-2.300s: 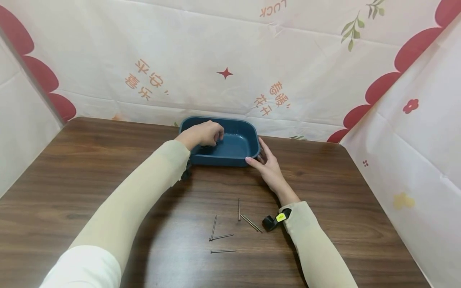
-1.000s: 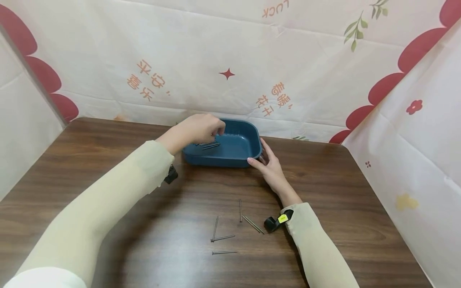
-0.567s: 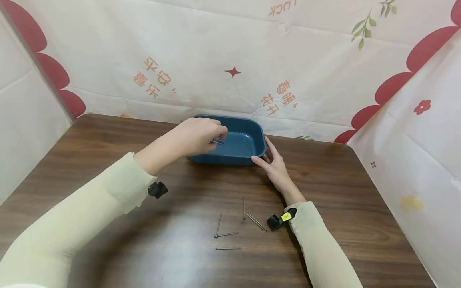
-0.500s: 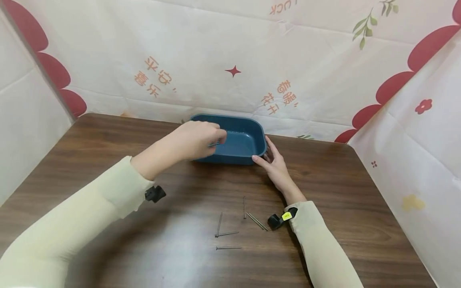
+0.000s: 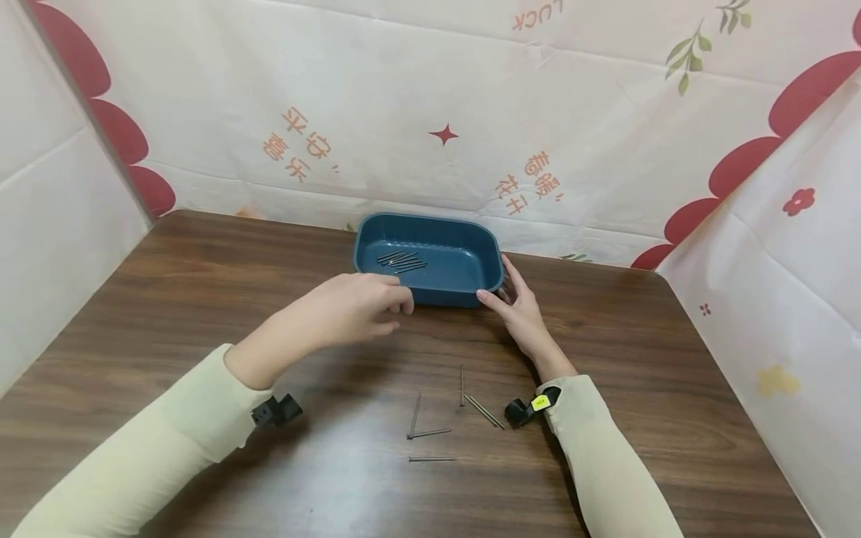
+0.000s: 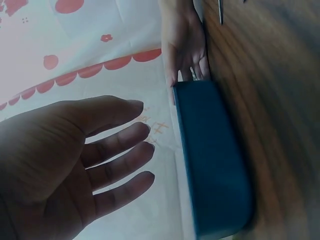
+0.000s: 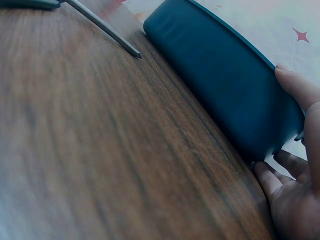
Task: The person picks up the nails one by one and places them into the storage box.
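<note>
A blue plastic tray [image 5: 454, 278] stands at the back of the table, with several nails [image 5: 401, 261] lying together in its left half. My right hand [image 5: 527, 323] holds the tray's right front corner, thumb at the rim and fingers along the end wall; the right wrist view shows this grip on the tray [image 7: 220, 80] closely. In front of the tray my left hand [image 5: 343, 310] hovers over the table, its fingers loosely bent. Seen in the left wrist view, the left hand [image 6: 60, 160] has nothing in it.
Several loose nails lie on the wooden table [image 5: 578, 463] in front of the tray, among them one nail [image 5: 432, 459] nearest me. A patterned white cloth [image 5: 377, 90] hangs right behind the tray and on both sides.
My left hand has come up out of the tray and back toward me, to the left front, uncovering the nails inside. My right hand has stayed on the tray's corner.
</note>
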`<state>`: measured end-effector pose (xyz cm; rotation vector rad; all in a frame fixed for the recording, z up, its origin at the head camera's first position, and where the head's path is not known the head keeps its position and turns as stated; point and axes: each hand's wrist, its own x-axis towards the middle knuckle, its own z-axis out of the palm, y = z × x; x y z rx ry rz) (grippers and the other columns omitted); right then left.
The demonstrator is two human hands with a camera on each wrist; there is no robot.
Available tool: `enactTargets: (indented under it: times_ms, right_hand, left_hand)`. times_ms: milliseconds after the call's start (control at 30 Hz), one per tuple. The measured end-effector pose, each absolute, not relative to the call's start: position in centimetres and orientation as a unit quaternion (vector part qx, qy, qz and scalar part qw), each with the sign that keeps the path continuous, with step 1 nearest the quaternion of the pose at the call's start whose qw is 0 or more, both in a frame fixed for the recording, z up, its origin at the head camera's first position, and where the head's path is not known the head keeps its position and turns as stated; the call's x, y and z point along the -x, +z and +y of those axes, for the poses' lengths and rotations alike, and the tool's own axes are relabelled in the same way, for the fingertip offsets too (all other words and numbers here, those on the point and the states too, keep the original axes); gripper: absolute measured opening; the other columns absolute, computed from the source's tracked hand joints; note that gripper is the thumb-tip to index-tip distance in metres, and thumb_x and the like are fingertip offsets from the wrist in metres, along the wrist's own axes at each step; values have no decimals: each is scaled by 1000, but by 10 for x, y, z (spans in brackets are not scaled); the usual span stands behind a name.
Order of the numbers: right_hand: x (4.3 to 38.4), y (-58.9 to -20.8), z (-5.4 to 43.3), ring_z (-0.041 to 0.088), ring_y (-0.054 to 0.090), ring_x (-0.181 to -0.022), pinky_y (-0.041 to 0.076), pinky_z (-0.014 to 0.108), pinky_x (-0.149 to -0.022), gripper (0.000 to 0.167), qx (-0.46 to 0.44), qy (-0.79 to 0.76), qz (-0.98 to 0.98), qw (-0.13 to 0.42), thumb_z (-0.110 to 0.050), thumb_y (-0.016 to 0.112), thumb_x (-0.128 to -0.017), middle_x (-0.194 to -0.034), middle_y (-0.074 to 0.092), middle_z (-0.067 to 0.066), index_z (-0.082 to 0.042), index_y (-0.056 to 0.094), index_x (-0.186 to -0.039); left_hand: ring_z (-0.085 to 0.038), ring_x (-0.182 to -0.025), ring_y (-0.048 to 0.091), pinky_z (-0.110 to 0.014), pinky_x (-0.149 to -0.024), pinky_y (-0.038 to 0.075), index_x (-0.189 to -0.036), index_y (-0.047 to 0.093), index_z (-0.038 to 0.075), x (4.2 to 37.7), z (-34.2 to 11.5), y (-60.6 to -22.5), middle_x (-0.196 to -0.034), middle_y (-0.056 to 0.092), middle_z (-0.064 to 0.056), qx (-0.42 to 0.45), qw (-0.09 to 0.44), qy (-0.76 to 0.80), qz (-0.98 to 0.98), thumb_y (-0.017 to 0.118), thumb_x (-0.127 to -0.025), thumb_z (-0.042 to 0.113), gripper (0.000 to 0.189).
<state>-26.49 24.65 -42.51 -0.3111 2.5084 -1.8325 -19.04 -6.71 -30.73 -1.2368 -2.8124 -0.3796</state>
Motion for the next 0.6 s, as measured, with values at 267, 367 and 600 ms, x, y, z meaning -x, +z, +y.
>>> enactTargets:
  times_ms: [267, 367, 600]
  right_hand:
    - [264, -424, 248, 20, 24, -156, 24, 43, -126, 83, 96, -586, 805, 11, -26, 67, -97, -169, 22, -1, -30, 16, -163]
    - [264, -425, 249, 21, 24, -156, 24, 43, -126, 83, 96, -586, 805, 11, -26, 67, -98, -169, 21, -1, -30, 16, -163]
    - [266, -426, 247, 21, 25, -156, 24, 44, -126, 83, 99, -586, 804, 13, -28, 67, -98, -169, 21, 0, -28, 15, -163]
  left_hand:
    - [-12, -92, 68, -31, -81, 57, -108, 71, 17, 180, -57, -327, -106, 71, 1, 409, -2, -173, -896, 73, -91, 15, 18]
    - [-11, -96, 68, -30, -84, 57, -111, 71, 17, 177, -49, -333, -107, 71, 2, 410, -25, -178, -894, 73, -92, 16, 20]
    - [-12, -98, 68, -32, -88, 56, -113, 71, 14, 172, -33, -346, -108, 70, 2, 421, -60, -183, -887, 71, -92, 13, 22]
